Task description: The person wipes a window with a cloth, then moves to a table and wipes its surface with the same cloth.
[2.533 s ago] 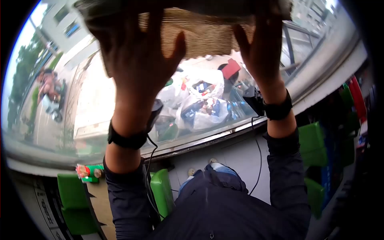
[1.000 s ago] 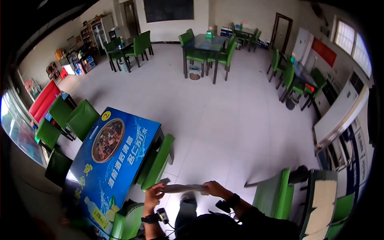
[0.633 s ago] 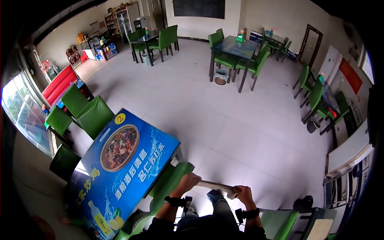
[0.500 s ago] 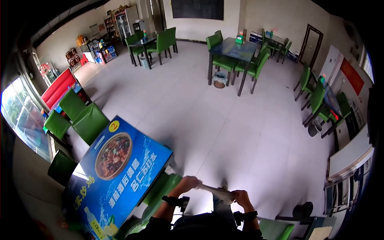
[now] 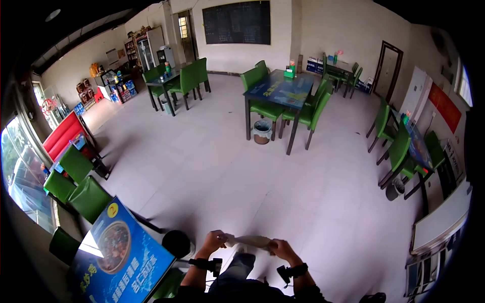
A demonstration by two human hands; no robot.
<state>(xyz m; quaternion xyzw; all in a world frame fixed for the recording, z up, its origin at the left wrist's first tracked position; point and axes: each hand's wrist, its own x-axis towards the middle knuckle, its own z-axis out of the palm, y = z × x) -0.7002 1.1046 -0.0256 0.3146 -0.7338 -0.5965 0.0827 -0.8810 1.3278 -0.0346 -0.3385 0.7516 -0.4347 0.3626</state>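
Observation:
A pale, thin cloth (image 5: 251, 241) is stretched between my two hands at the bottom centre, above my legs. My left hand (image 5: 215, 242) is closed around its left end. At the other end, my right hand (image 5: 281, 250) pinches the cloth between closed fingers. The cloth looks twisted or folded, and its exact shape is blurred. On each wrist sits a black strap with a small device.
A blue printed table (image 5: 146, 257) stands close on my left, with a dark round bin (image 5: 176, 244) at its corner. Ahead is another table (image 5: 280, 88) with green chairs and a lined bin (image 5: 262, 132). Along the right wall stand more chairs (image 5: 399, 151).
My view has advanced across the floor and tilted up. The near table has slid down and left in view. My hands still hold the cloth, now more level between them.

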